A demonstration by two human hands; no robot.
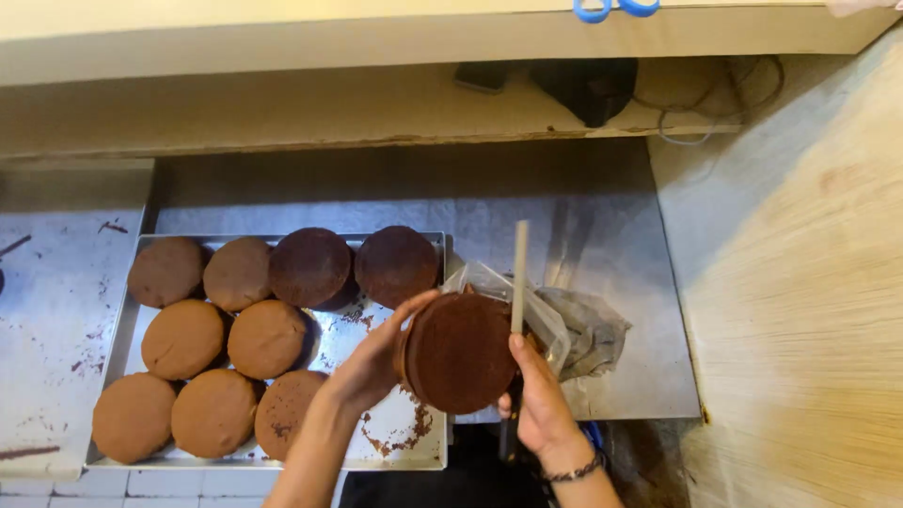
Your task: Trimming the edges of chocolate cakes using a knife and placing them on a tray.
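My left hand (372, 362) holds a round dark brown cake (459, 353) on its edge, tilted up above the counter. Against the cake's right side my right hand (538, 400) grips a long knife (518, 273), blade pointing away from me. Just left of the hands sits a metal baking tray (376, 452) with several round brown cakes (268, 337) in rows, some lighter, two darker at the back.
A crumpled clear plastic bag and grey cloth (583, 329) lie right of the cake on the steel counter (564, 216). Blue-handled scissors (616, 7) rest on the shelf above, cables and a dark object below it. A pale wooden wall (809, 310) stands at right.
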